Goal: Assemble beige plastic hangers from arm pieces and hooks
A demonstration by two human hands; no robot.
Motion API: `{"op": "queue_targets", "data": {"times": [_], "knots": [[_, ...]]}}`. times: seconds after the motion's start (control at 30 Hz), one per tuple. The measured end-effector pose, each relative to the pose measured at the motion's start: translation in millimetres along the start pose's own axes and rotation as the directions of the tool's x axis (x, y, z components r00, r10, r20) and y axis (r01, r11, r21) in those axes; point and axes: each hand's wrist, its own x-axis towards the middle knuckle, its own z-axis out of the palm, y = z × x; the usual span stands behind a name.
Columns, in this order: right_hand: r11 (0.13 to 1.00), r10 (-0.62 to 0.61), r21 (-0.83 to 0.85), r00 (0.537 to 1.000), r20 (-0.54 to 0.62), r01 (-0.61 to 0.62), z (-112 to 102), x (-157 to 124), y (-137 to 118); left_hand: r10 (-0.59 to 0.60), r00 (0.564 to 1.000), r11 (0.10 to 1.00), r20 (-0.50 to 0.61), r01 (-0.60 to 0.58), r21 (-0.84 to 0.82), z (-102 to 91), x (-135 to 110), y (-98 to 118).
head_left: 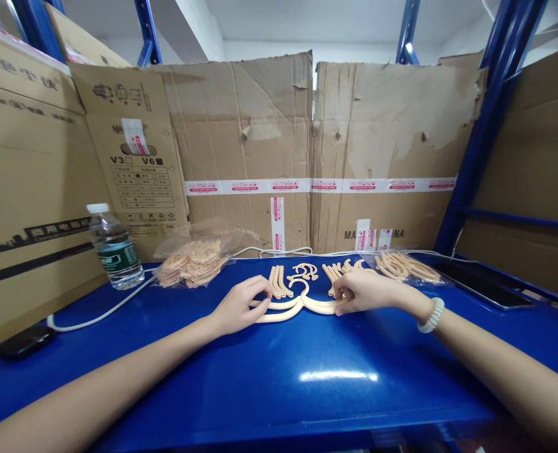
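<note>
I have the cream hanger [304,301] spread over the blue surface [269,377], hook pointing away, paired bars curving out sideways; I can't quite make out its ends.

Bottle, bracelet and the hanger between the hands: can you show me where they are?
Bottle [117,257], head view: on its green label.
Bracelet [432,316], head view: on its pale band.
Hanger [302,301], head view: on its middle joint.

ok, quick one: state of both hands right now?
Left hand: closed, holding the left end of the beige hanger.
Right hand: closed, holding the right end of the same hanger.
</note>
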Motion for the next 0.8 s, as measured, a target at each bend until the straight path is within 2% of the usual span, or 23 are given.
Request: {"op": "queue_targets", "data": {"times": [0.13, 0.3, 0.53, 0.8], "knots": [[0.999, -0.015, 0.037, 1.000, -0.008, 0.016, -1.6, -0.3, 1.3, -0.053, 0.997, 0.999, -0.049, 0.052, -0.016, 0.0, 2.3, -9.2], [0.999, 0.010, 0.048, 0.993, -0.120, -0.004, -1.6, 0.0, 4.7, -0.157, 0.986, 0.985, -0.057, 0.151, -0.087, 1.0, 3.3, -21.6], [1.000, 0.009, 0.017, 0.977, -0.213, -0.006, 0.1, 0.8, 13.6, -0.178, 0.983, 0.979, -0.044, 0.173, -0.107, 4.8, 2.3, -32.4], [0.994, 0.096, 0.076, 0.962, -0.257, -0.079, -4.3, 1.5, 23.2, -0.235, 0.972, 0.961, 0.012, 0.234, -0.147, 5.7, 1.9, -34.6]]}}
